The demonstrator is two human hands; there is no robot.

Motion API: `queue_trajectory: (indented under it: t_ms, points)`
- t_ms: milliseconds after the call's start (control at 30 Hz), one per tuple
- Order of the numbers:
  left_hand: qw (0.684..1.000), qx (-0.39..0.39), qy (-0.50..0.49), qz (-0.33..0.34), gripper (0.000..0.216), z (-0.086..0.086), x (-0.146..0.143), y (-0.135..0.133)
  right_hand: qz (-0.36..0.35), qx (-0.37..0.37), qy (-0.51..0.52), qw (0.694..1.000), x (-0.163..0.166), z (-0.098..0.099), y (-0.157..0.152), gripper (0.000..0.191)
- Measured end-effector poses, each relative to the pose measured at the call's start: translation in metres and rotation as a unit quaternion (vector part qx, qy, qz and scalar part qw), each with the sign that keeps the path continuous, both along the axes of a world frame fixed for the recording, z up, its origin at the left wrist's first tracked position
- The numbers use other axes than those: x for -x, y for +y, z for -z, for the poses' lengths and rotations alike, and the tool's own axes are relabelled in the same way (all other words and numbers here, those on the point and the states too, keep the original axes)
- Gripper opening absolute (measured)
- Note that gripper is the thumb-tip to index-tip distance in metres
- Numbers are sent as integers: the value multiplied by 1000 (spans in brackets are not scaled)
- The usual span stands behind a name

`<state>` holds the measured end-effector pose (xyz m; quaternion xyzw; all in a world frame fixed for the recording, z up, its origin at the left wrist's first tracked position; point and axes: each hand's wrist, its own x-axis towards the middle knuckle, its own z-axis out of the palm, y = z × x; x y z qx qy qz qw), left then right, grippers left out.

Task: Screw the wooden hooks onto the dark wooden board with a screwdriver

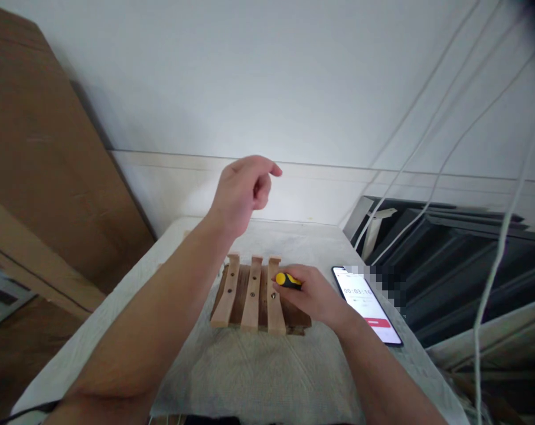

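My right hand (pixel 312 292) grips a yellow and black screwdriver (pixel 287 280) by its handle, whose yellow end faces me; the shaft does not show. It is over the rightmost of three pale wooden pegs (pixel 276 316), where a shiny screw (pixel 273 296) shows in the wood. The middle peg (pixel 251 313) and left peg (pixel 224 310) each bear two dark screws or holes. All three lie across a rough brown wooden board (pixel 241 295). Raised above the table's far end, my left hand (pixel 245 189) has its forefinger out and other fingers loosely curled, with nothing visible in it.
A phone (pixel 367 304) with a running timer lies right of the board on the cloth-covered table (pixel 267 378). White cables (pixel 493 283) hang at the right, before dark stacked panels (pixel 462 254). A large cardboard box (pixel 50 136) stands left; a white wall (pixel 250 77) is behind.
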<state>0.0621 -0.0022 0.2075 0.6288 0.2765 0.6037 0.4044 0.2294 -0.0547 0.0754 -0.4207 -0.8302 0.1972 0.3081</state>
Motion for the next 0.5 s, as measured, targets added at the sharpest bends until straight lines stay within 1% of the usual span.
queue_trajectory:
  t_ms: [33, 67, 100, 133, 167, 200, 233, 300, 367, 500]
  points:
    - [998, -10, 58, 25, 19, 5, -1, -3, 18, 2, 40, 999, -1, -2, -1, 7]
    - [989, -10, 139, 43, 18, 10, -2, -6, 30, 6, 85, 996, -1, -4, -2, 7]
    - [972, -3, 227, 60, 17, 15, -1, -10, 35, 10, 132, 991, -2, -5, -3, 8]
    - [953, 0, 294, 69, 17, 19, -1, -14, 33, 18, 180, 983, -2, -5, -4, 10]
    - [945, -14, 325, 38, 19, 22, 0, -19, 28, 27, 228, 973, -3, -5, -4, 13]
    - [935, -46, 352, 3, 21, 25, 1, -24, 20, 37, 269, 962, -3, -4, -4, 16]
    - [921, -74, 382, -17, 21, 26, 2, -27, 16, 45, 301, 952, -3, -3, -3, 19]
    - [898, -104, 425, -31, 23, 26, 4, -33, 13, 45, 339, 940, -3, -2, -3, 21]
    - [885, -113, 451, -28, 29, 24, 6, -35, -2, 23, 347, 938, -2, -1, -3, 19]
    - [872, -141, 468, 25, 28, 23, 7, -37, -34, -21, 332, 943, 1, -1, -6, 17]
